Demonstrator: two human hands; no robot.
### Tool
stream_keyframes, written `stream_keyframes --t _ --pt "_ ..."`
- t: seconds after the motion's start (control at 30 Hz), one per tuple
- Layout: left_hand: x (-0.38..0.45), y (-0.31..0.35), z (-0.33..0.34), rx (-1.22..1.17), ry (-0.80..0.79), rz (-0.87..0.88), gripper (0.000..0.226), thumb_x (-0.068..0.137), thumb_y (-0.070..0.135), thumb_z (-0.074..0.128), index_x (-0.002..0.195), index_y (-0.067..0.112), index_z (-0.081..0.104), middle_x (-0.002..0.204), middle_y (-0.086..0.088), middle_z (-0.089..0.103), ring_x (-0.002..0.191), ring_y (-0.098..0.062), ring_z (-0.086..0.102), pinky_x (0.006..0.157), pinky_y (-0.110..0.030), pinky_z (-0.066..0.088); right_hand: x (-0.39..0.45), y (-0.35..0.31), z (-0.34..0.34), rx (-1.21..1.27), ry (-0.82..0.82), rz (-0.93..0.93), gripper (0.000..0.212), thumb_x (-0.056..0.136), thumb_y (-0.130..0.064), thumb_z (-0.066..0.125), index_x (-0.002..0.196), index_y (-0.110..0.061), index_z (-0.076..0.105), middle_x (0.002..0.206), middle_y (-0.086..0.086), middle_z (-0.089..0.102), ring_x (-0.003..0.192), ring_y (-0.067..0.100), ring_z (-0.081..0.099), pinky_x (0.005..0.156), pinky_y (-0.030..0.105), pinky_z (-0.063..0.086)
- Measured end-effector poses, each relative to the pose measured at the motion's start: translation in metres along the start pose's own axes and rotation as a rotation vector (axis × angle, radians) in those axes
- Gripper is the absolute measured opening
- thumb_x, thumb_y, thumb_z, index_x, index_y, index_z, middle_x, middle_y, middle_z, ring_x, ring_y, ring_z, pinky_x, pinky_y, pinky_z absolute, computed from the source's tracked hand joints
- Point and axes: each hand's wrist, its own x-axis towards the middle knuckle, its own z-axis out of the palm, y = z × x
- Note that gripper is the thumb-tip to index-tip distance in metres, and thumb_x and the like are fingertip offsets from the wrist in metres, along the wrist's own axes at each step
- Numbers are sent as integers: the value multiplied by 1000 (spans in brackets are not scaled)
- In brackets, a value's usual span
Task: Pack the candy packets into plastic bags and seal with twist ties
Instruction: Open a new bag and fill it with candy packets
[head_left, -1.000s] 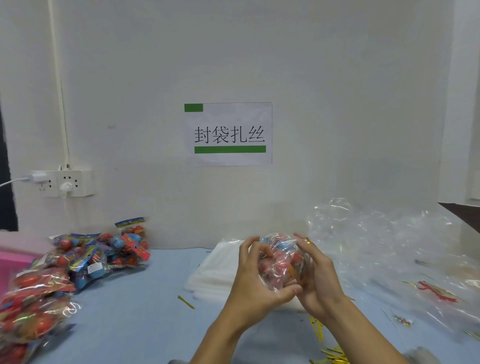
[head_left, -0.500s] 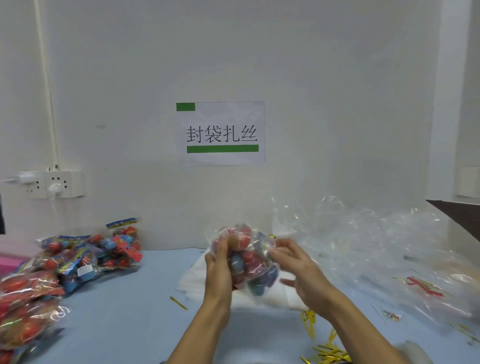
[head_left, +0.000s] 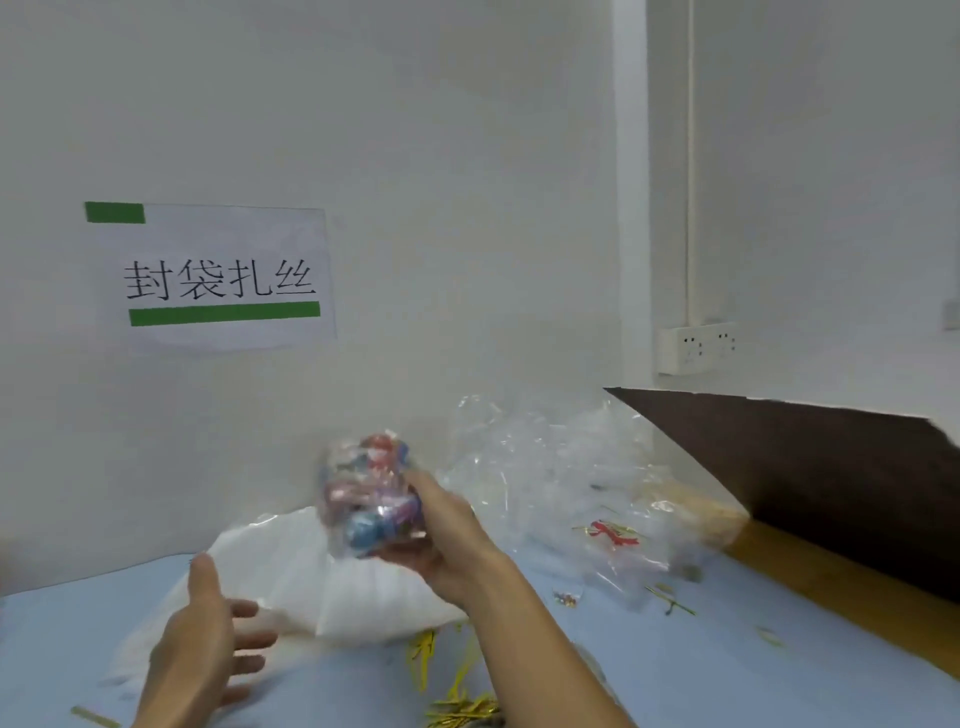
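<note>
blue table (head_left: 675, 670) | white wall (head_left: 415, 156) | sign (head_left: 218, 275) | socket (head_left: 698, 347)

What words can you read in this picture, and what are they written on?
"封袋扎丝": black characters on the white paper sign taped to the wall, with a green bar under them and a small green block above.
Candy bag in the right hand: the printing on the packets is too blurred to read.
Wall socket: no readable writing.
Nothing else with words can be made out.
</note>
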Motion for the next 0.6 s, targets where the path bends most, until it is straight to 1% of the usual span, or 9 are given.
stream_keyframes --t 0.03,0.1,0.17,0.27,0.37,0.43,0.47,0.53,0.6 --pt "1 0 0 4 6 14 86 98 69 12 97 -1 62 88 -25 70 86 -41 62 73 -45 49 2 -12 -3 252 -45 -123 50 92 -48 65 110 -1 68 105 16 74 99 30 74 75 38 63" --pt "2 0 1 3 13 36 84 99 68 13 96 1 63 90 -24 70 91 -41 61 77 -47 48 -5 -36 -12 627 -178 -275 77 80 -55 73 127 2 53 144 26 49 119 44 62 97 46 56" --pt "2 0 3 10 16 51 80 101 65 14 95 3 64 90 -21 71 93 -40 59 75 -46 48 -7 -46 -24 628 -228 -293 97 77 -58 73 149 -6 33 155 24 34 121 47 58 101 49 53" --pt "4 1 5 69 12 75 64 106 51 27 93 3 67 89 -18 72 94 -39 59 78 -46 48 -1 -26 -32 266 31 -139 57 96 -41 62 134 -1 51 128 17 65 103 33 71 81 35 58" --pt "5 -5 5 337 24 193 25 100 28 58 89 10 71 100 -14 73 102 -34 59 96 -45 46 7 10 -25 -477 279 -27 26 95 -22 58 109 -4 69 99 11 74 77 23 68 67 26 51" --pt "3 -11 4 595 -15 276 5 94 19 66 98 19 68 116 -12 69 114 -32 57 103 -37 37 10 33 -23 -1005 135 -23 29 93 -20 54 110 -7 72 108 13 73 85 24 68 78 30 55" --pt "3 -14 4 698 -34 299 15 93 19 65 107 22 66 124 -10 65 121 -31 54 106 -35 33 11 43 -20 -1166 -1 14 30 92 -19 53 113 -9 72 113 13 72 86 23 68 82 32 57" --pt "3 -17 5 801 -65 304 34 94 22 62 128 23 58 139 -6 55 132 -28 45 110 -31 29 8 58 -12 -1292 -186 107 29 90 -19 55 112 -15 73 114 10 73 82 20 67 87 34 59" --pt "3 -19 4 819 -126 278 49 96 23 58 143 20 45 150 -3 45 140 -24 39 114 -29 28 8 67 -4 -1323 -250 121 27 89 -20 57 109 -18 75 111 7 74 79 16 67 85 31 58"
